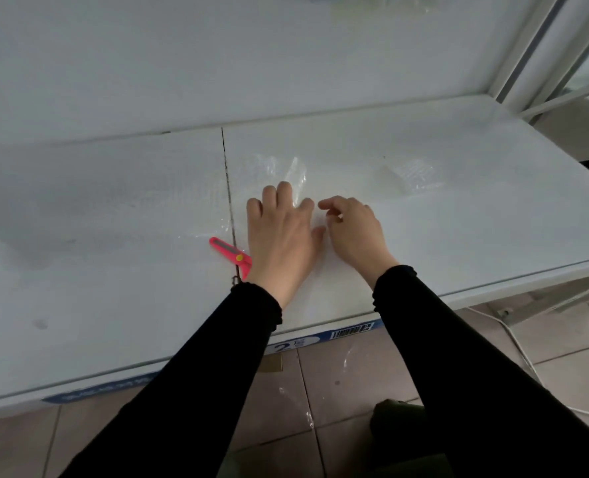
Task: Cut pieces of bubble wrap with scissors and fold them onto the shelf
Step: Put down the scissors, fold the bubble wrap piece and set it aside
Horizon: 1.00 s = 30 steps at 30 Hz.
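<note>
Your white shelf (424, 243) is a broad, matte board with a dark seam (229, 188) running front to back, backed by a pale wall and a metal upright at the right. Below it lie pinkish floor tiles (337, 374) and a white cable. The clear bubble wrap (286, 174) is glossy and crinkled, hard to trace against the white. Your left hand (282, 236) presses flat on it, grip released, fingers spread. Your right hand (355, 229) curls loosely beside it, pinching nothing you can be sure of. The pink scissors (231, 253) lie on the seam, partly hidden by your left wrist. A folded piece (413, 177) rests further right.
</note>
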Available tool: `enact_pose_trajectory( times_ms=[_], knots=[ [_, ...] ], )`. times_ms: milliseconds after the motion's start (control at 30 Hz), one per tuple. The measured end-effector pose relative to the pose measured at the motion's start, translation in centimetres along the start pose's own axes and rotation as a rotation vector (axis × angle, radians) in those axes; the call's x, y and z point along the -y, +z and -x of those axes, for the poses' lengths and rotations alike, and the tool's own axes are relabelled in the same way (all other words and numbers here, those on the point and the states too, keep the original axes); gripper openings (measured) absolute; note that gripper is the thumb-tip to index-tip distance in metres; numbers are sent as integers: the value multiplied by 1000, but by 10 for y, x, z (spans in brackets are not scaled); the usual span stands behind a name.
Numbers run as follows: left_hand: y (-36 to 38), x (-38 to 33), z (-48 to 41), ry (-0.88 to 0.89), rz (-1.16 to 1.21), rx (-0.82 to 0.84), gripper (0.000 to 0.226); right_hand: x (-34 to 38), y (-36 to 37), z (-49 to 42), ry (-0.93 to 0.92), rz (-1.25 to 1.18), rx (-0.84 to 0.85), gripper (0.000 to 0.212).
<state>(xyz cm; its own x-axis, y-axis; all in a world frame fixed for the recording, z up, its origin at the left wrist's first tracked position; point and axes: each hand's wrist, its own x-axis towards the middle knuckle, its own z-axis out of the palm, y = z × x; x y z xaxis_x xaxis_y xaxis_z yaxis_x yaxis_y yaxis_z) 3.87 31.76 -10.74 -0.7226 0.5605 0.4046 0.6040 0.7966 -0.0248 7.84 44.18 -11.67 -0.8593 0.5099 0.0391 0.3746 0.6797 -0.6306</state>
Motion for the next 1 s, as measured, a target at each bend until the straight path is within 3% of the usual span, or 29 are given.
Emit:
enact_pose_trajectory(
  times_ms=[167,367,533,667,800,900,1000],
  knots=[
    [-10,27,7,-89,3,-9,55,14,8,-1,-11,-126,69,36],
    [-17,39,19,-245,496,88,61,45,7,4,35,-722,46,40],
    [-29,40,21,-304,613,80,52,54,8,12,247,-1154,66,68],
    [-42,48,12,-419,749,24,34,64,3,17,-40,-904,76,35],
    [-51,64,-1,-552,1000,-49,67,77,13,31,-307,-545,207,31],
    [-42,77,-3,-334,707,-210,89,75,21,37,-400,-314,368,38],
    [-34,87,-4,-128,320,-217,81,74,14,32,-159,-496,315,41]
  ],
)
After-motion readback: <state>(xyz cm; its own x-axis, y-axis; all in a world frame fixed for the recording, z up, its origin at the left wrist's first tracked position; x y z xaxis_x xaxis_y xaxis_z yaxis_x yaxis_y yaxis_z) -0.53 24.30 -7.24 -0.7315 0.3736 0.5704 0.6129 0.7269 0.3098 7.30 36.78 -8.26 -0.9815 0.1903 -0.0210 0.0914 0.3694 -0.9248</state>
